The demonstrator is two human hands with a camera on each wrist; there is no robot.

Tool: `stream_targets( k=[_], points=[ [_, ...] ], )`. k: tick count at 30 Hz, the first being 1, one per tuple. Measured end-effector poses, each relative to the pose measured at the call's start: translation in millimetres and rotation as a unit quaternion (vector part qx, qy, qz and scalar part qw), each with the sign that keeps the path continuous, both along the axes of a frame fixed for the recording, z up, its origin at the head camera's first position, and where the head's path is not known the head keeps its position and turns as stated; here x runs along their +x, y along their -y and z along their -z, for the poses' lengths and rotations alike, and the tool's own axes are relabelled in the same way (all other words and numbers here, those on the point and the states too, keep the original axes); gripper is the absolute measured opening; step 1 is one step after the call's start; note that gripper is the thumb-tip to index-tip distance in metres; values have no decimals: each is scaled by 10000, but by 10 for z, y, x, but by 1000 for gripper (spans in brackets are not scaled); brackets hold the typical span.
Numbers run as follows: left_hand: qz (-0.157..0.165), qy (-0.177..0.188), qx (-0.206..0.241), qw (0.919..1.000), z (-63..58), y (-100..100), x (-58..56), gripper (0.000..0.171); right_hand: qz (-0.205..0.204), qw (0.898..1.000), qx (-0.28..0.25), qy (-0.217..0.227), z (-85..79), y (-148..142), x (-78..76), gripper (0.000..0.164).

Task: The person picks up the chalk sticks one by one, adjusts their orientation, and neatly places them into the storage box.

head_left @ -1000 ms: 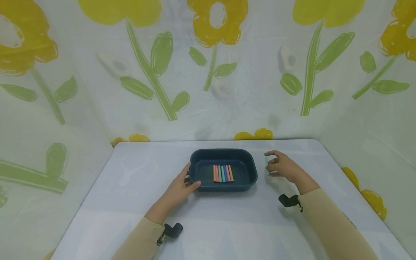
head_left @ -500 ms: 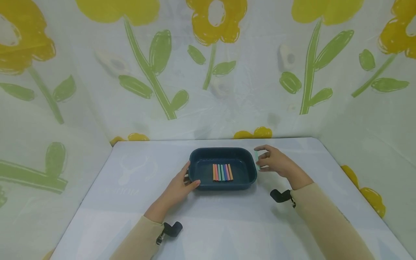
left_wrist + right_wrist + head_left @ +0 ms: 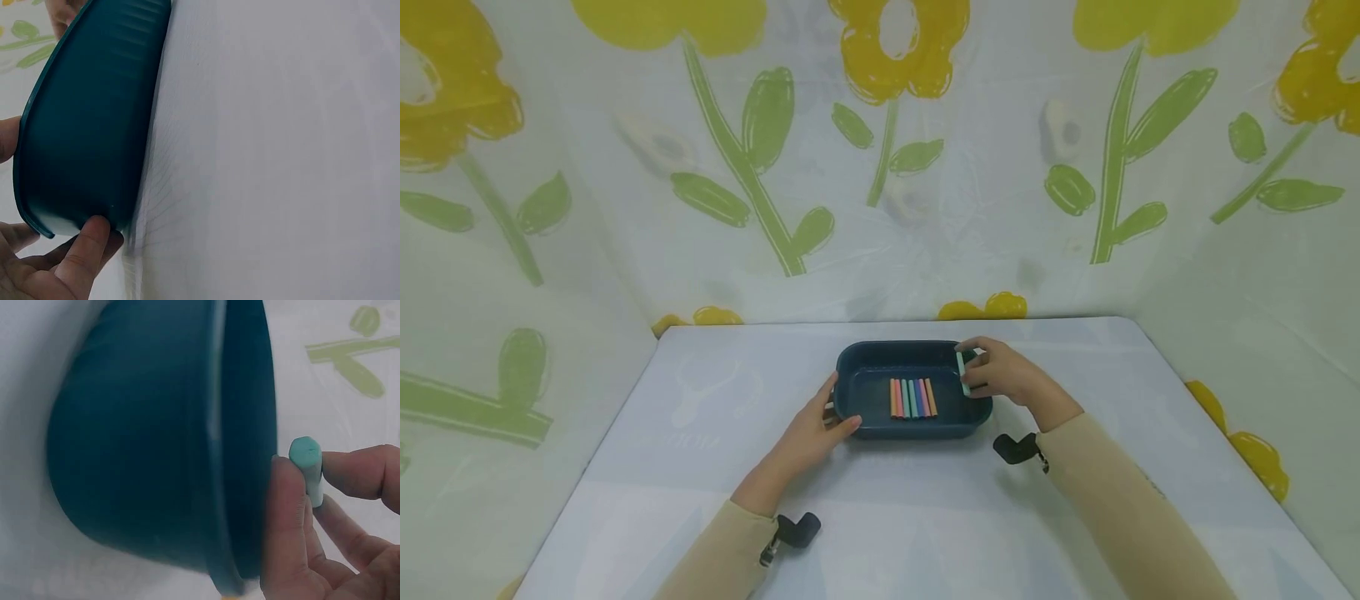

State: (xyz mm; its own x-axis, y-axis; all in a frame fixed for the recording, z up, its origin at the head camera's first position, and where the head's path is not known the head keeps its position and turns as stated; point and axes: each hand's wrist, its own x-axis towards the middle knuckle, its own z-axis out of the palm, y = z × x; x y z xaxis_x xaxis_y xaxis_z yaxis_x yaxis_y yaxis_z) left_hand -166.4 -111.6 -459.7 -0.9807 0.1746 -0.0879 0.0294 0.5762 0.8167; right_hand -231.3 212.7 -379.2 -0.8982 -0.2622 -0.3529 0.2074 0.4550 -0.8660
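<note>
A dark teal rectangular tray [image 3: 910,432] sits on the table, with several coloured chalk sticks [image 3: 913,398] side by side in a row on its floor. My left hand [image 3: 805,437] grips the tray's left end, thumb at the rim and fingertips [image 3: 95,230] against the outer wall. Over the tray's right end, my right hand [image 3: 1006,375] pinches a mint-green chalk stick [image 3: 306,453] between thumb and fingers. In the head view that stick stands out to the right of the row, overlapping the tray's interior.
The white table [image 3: 700,467] has a faint printed pattern and reaches back to a flower-printed cloth wall [image 3: 970,208]. Similar cloth rises at both sides. A black wrist camera [image 3: 799,530] is strapped at the left sleeve, another black camera [image 3: 1015,448] at the right sleeve.
My right hand has moved left with the mint-green chalk stick, from beside the tray to over its right end. My left hand and the tray have stayed in place.
</note>
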Motion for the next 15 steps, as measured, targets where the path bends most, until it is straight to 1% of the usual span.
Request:
stream_targets(
  k=[6,12,15],
  points=[
    [-2,-14,13,10000,-7,-10,4,94,14,9996,203,181,69,141,-35,61],
    [1,-21,-2,10000,13,-1,-2,94,-41,9994,277,211,173,247,-62,60],
    [-6,0,20,10000,19,6,0,95,-41,9989,411,238,222,324,-75,59]
  ],
)
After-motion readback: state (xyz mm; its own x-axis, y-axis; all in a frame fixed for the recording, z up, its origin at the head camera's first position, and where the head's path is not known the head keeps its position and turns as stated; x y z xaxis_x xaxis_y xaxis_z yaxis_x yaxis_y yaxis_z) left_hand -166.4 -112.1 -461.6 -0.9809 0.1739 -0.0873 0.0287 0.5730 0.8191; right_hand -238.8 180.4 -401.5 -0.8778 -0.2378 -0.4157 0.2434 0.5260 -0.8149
